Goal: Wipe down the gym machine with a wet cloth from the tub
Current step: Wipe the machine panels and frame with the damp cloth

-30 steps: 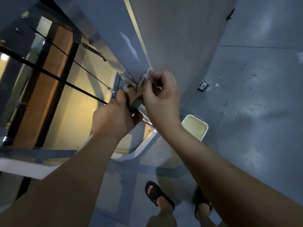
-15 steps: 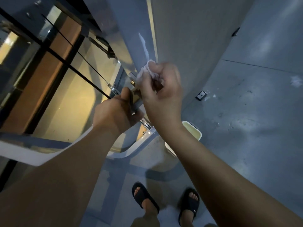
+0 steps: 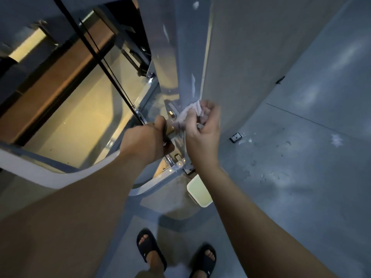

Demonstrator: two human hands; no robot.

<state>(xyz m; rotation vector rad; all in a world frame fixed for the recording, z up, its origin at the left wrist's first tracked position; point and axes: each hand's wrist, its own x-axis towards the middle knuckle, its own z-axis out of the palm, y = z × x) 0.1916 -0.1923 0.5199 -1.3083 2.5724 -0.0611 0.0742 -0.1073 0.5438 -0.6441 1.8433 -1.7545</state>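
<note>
Mid-wipe, I judge: right grip (image 3: 202,135) bunches the cloth (image 3: 190,111) on the machine post (image 3: 186,63), left grip (image 3: 146,141) clasps its fitting (image 3: 170,128); much remains.

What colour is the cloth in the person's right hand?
Whitish cloth, bunched; the head view shows it best.

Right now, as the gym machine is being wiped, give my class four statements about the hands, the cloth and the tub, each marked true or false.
1. The right hand holds the cloth against the grey upright. True.
2. The left hand hangs free. False: it grips a machine part.
3. The tub stands on the floor. True.
4. The person is barefoot. False: they wear black sandals.
</note>
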